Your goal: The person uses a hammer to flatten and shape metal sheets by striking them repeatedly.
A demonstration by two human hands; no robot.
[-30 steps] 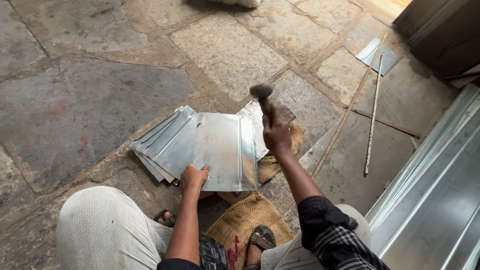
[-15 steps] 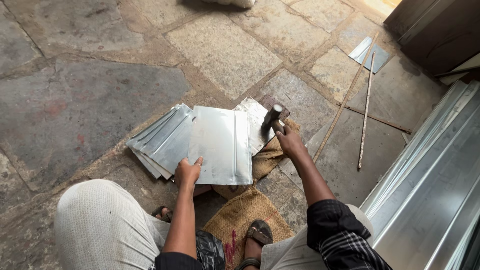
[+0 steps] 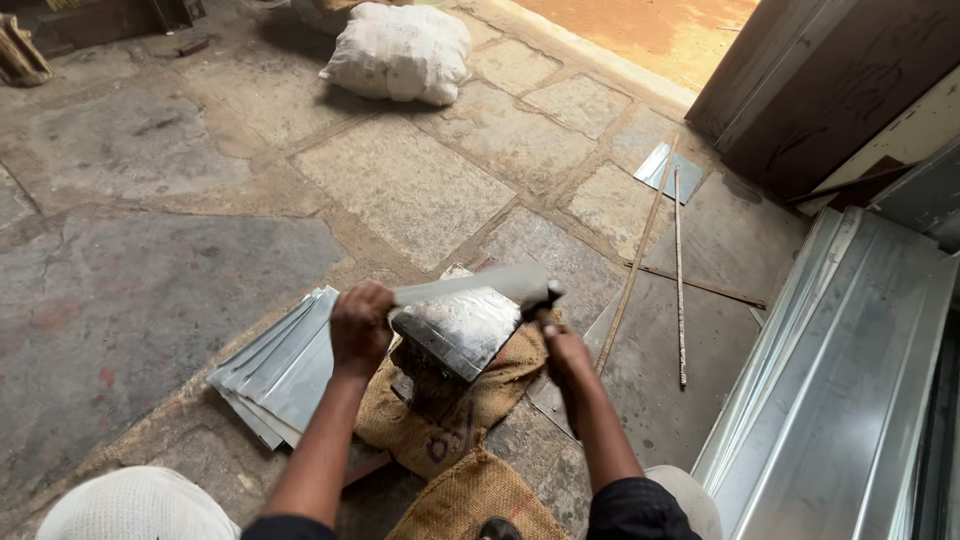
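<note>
My left hand (image 3: pixel 360 325) grips the left end of a shiny metal sheet (image 3: pixel 465 320) and holds it tilted up above a brown burlap sack (image 3: pixel 440 425). My right hand (image 3: pixel 567 358) is closed at the sheet's right end, around what looks like the handle of a hammer (image 3: pixel 545 298), whose dark head sits against the sheet's edge. A fanned stack of similar metal sheets (image 3: pixel 275 375) lies on the stone floor just left of my left forearm.
Long folded metal profiles (image 3: pixel 850 400) lie along the right. Thin metal rods (image 3: pixel 680 270) and a small sheet offcut (image 3: pixel 668 170) lie beyond my right hand. A white filled sack (image 3: pixel 400 50) sits far back. A dark wooden door (image 3: pixel 830 80) stands at top right.
The top sheet, flat on the stack before, is now lifted and tilted in my left hand. My right hand has dropped from its raised hammer position to the sheet's right end. The view has tilted up.
</note>
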